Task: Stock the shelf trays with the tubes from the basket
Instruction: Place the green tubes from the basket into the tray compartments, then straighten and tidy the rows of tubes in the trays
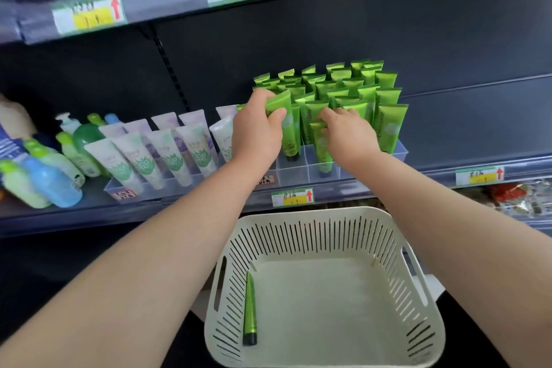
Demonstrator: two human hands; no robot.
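Left grip (257, 131) clamps a tube (282, 107) at the tray (294, 172). Right grip (349, 134) pinches a 2nd tube (323, 155). A 3rd tube (249, 308) lies in the basket (418, 293).

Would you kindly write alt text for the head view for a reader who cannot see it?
The left hand grips a green plastic tube over a clear plastic shelf tray packed with upright green tubes, while the right hand pinches a front-row tube. Below, a cream slotted basket holds a lone green tube.
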